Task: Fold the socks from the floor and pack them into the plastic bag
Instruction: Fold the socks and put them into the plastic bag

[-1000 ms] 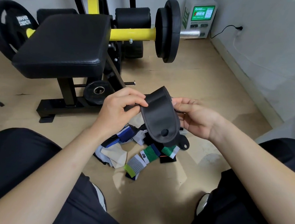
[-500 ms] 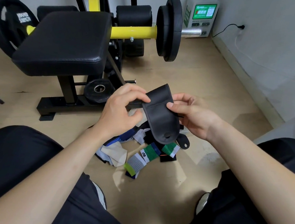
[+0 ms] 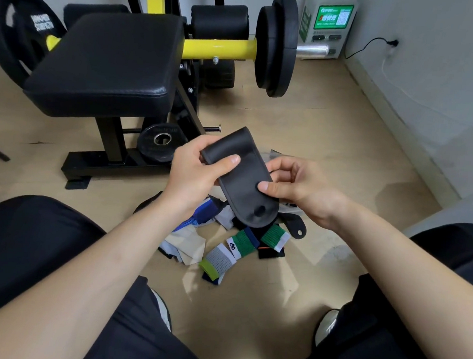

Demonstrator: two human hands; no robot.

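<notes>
Above the floor I hold a black sock [image 3: 243, 185], folded over at its top. My left hand [image 3: 199, 173] grips its upper left edge, thumb on the front. My right hand [image 3: 294, 184] pinches its right edge with the thumb on the front. Beneath it on the floor lies a pile of socks [image 3: 224, 246] in green, white, grey, blue and beige. A bit of clear plastic [image 3: 274, 155] shows behind my right hand; I cannot tell whether it is the bag.
A black and yellow weight bench [image 3: 108, 64] with plates [image 3: 274, 45] stands just beyond the pile. A white and green charging box [image 3: 328, 22] sits in the corner by the wall [image 3: 435, 81]. My knees in black trousers [image 3: 26, 247] flank the pile.
The sock's top has been folded further down and my right thumb has slid down its right edge. Both hands sit slightly lower than before.
</notes>
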